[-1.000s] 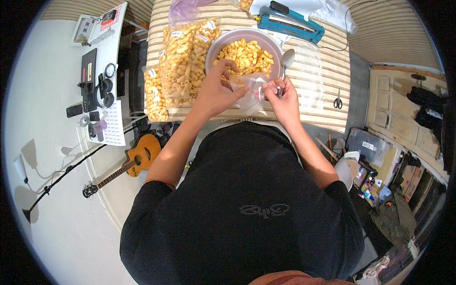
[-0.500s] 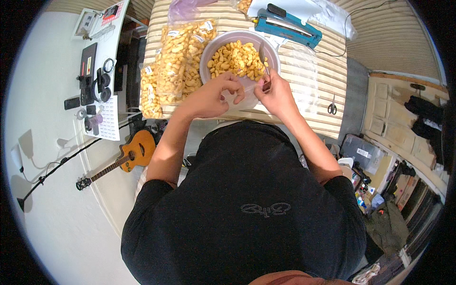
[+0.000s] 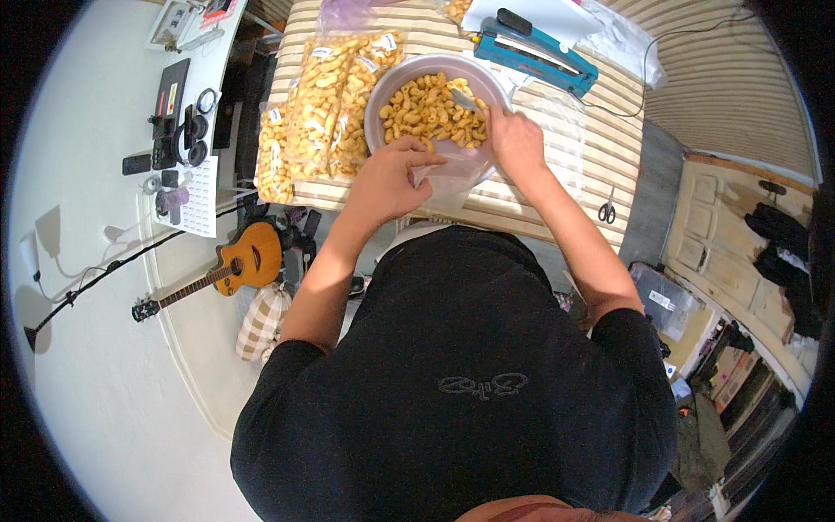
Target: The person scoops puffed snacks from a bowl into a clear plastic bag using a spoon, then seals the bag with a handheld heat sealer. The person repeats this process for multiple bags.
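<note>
A grey-white bowl (image 3: 376, 103) of curved, macaroni-like yellow snack pieces (image 3: 424, 109) stands on the striped cloth before me. My right hand (image 3: 517, 146) is closed round the handle of a metal spoon (image 3: 462, 100), whose head lies among the pieces at the bowl's right side. At the near rim my left hand (image 3: 390, 180) pinches a clear plastic bag (image 3: 454, 177), spread toward the bowl between my hands. How far its mouth stands apart is hard to see. Left of the bowl lie several filled clear bags (image 3: 317, 104) of the same snack.
Behind the bowl to the right is a teal bag sealer (image 3: 537, 59) with its cord. Black scissors (image 3: 607, 209) lie near the table's right edge. Flat clear plastic (image 3: 557, 143) rests beside my right hand. A guitar (image 3: 252, 259) stands left of the table.
My right hand has moved slightly up and right, tilting the spoon so its head shows over the pieces. My left hand stays by the near rim with the bag.
</note>
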`<state>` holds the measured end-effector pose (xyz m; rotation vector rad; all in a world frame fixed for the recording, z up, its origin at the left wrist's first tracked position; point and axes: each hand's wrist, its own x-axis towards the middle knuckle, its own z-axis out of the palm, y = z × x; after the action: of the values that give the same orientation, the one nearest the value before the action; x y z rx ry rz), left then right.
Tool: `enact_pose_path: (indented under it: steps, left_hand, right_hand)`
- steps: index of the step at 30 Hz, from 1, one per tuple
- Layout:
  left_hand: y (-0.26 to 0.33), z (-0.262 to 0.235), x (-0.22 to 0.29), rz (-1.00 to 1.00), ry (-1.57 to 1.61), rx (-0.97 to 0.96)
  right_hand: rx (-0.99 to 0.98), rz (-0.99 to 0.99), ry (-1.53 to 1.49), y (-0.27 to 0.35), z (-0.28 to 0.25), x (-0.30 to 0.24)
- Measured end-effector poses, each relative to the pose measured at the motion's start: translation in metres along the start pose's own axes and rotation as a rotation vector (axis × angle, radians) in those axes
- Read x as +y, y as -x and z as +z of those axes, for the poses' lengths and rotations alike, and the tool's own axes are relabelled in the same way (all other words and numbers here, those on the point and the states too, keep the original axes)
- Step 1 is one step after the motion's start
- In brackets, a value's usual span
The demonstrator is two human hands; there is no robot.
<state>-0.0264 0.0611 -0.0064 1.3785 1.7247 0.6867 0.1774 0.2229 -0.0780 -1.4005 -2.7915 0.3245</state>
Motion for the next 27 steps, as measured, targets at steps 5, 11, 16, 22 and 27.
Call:
enact_pose_path:
  steps: [5,11,16,22,27]
  left_hand:
    - [-0.008,0.003,-0.012,0.004,0.017,-0.024]
    - [-0.015,0.000,-0.028,0.007,0.010,-0.100]
    - [-0.017,-0.002,-0.036,-0.009,0.029,-0.133]
    - [-0.021,-0.004,-0.051,0.003,0.031,-0.150]
    - [-0.026,-0.006,-0.060,-0.016,0.047,-0.164]
  right_hand:
    - [0.164,-0.106,0.348,-0.051,0.042,0.013]
    - [0.058,-0.227,0.405,-0.080,0.071,0.005]
    - [0.028,-0.299,0.277,-0.082,0.095,0.011]
    - [-0.140,-0.230,0.094,-0.081,0.103,0.011]
    - [-0.154,-0.209,-0.033,-0.077,0.097,0.016]
